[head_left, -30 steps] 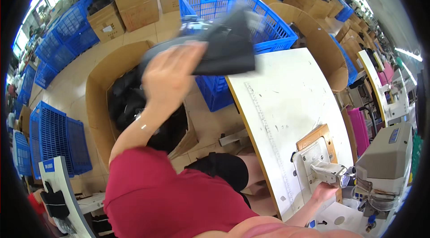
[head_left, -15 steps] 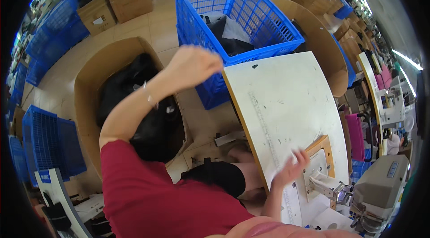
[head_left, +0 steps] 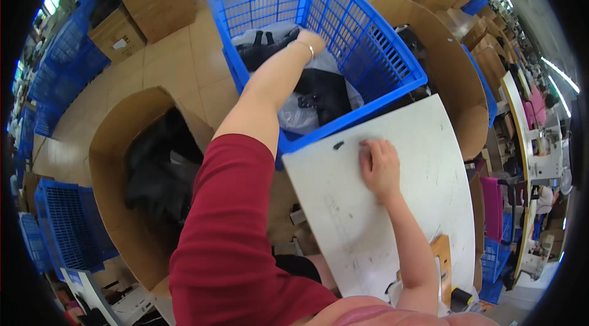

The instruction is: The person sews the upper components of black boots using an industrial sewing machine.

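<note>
A workroom with a pale tiled floor (head_left: 175, 62) surrounds the person, brown cardboard cartons and blue crates lined up behind. The white flat-topped counter (head_left: 423, 160) is scuffed and mostly bare. Against its far end stands a deep blue plastic lattice crate (head_left: 383, 38); a tall brown cardboard carton (head_left: 110, 166), holding a dark heap (head_left: 162, 182), sits to the left. Inside the crate, soft black fabric-like pieces (head_left: 325, 90) lie on crumpled translucent plastic sheeting (head_left: 297, 118); they could fold or tangle if pulled or dropped unevenly, and the loose sheeting might drag along. The left hand (head_left: 315, 41) reaches into the crate; its fingers are hidden, so its grip cannot be told. The right hand (head_left: 380, 169) rests loosely spread on the counter, nothing visible in it, near a small dark scrap (head_left: 338, 145) that a careless sweep might knock off. The thin bracelet (head_left: 311, 51) on the left wrist might snag on the pieces.
</note>
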A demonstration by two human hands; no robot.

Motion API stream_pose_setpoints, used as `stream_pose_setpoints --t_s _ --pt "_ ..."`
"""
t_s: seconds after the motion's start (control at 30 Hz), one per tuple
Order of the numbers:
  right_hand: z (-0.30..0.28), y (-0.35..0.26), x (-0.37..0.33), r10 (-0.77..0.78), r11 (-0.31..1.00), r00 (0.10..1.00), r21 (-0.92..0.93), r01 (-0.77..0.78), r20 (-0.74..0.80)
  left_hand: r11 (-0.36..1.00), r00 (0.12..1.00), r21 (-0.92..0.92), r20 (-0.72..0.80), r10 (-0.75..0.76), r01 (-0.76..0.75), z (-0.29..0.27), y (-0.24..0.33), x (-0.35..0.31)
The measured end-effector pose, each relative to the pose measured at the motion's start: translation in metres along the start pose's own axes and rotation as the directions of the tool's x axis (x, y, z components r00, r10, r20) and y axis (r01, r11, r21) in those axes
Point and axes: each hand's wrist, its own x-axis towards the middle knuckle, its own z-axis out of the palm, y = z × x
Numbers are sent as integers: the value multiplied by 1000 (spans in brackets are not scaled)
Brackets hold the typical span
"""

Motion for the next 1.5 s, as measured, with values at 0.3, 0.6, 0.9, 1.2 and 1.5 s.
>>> stream_pose_setpoints --t_s 0.3,0.6,0.9,1.2,1.5 --pt "1 3 4 -20 995 994 96 9 110 946 932 323 335 -134 20 151 -14 69" --pt "7 6 14 4 997 989 80 -16 150 910 838 353 546 -14 -215 236 -20 62" --pt "3 5 15 -16 993 988 114 -1 152 985 953 73 253 -170 156 246 -40 52" --pt "2 2 11 -37 992 994 120 25 104 982 893 -84 435 -115 167 115 -44 4" --pt "8 -10 3 -33 993 998 114 26 61 906 914 -395 405 20 155 -18 -62 40"
